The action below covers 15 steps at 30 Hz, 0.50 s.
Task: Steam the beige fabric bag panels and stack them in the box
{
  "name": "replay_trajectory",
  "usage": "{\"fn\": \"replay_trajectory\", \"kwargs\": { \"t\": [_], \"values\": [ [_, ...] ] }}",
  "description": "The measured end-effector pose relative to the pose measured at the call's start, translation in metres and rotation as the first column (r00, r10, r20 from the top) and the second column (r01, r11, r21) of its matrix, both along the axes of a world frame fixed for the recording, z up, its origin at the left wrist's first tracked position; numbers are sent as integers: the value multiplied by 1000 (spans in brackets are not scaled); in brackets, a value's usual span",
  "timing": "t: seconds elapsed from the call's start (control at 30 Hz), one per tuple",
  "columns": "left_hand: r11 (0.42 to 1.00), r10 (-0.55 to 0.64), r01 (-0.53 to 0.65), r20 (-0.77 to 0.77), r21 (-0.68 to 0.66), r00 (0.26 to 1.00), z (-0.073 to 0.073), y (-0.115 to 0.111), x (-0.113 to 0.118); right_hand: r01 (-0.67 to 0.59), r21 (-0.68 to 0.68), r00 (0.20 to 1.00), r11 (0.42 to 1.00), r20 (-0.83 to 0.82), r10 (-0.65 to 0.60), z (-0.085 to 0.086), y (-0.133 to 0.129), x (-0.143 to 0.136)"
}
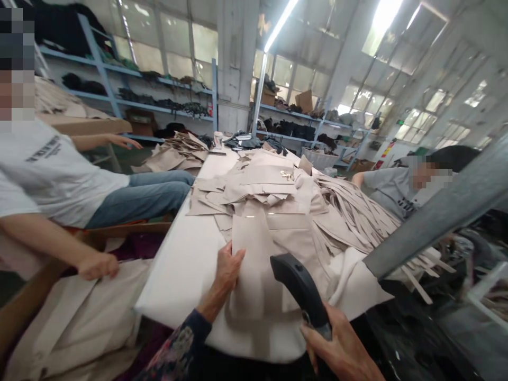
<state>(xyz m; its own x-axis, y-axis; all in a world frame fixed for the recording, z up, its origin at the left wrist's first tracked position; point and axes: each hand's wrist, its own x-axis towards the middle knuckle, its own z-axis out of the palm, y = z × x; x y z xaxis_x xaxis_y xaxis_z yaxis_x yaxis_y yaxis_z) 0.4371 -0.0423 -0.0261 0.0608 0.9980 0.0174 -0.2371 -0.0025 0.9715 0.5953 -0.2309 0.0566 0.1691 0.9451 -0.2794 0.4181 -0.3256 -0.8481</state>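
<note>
At far left, a co-worker in a white printed T-shirt [59, 169] rests a closed fist [99, 266] on folded beige cloth [91, 317]. On a long, white-covered table [178, 264], the camera wearer's left hand [228, 267] pinches the left edge of a flat beige fabric panel [251, 254], lying at the near end before heaped beige cut pieces [257, 180]. The right hand [337, 338] wraps firmly around a curved black handheld tool [305, 288], its broad head over the panel; contact is unclear. Farther right, long, narrow beige strips [357, 211] lie near a slanting grey metal post [432, 217].
</note>
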Motion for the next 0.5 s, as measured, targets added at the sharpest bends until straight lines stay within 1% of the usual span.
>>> {"fn": "replay_trajectory", "kwargs": {
  "t": [0.1, 0.2, 0.27, 0.37, 0.5],
  "values": [
    [994, 92, -86, 89, -60, 992, -12, -22, -24, -75, 0, 997, 997, -13, 75, 10, 6, -16],
    [986, 128, -108, 160, -128, 979, -16, -36, -40, -148, 18, 988, 989, -41, 149, 17, 19, -33],
    [985, 118, -88, 204, -148, 972, -16, -41, -47, -181, 31, 981, 983, -68, 183, 17, 29, -44],
    [988, 89, -51, 262, -148, 961, -15, -46, -55, -200, 26, 975, 979, -96, 201, 11, 48, -59],
    [979, 46, 21, 318, -203, 947, -20, -49, -65, -211, 18, 972, 977, -102, 212, 5, 78, -72]
  ]
}}
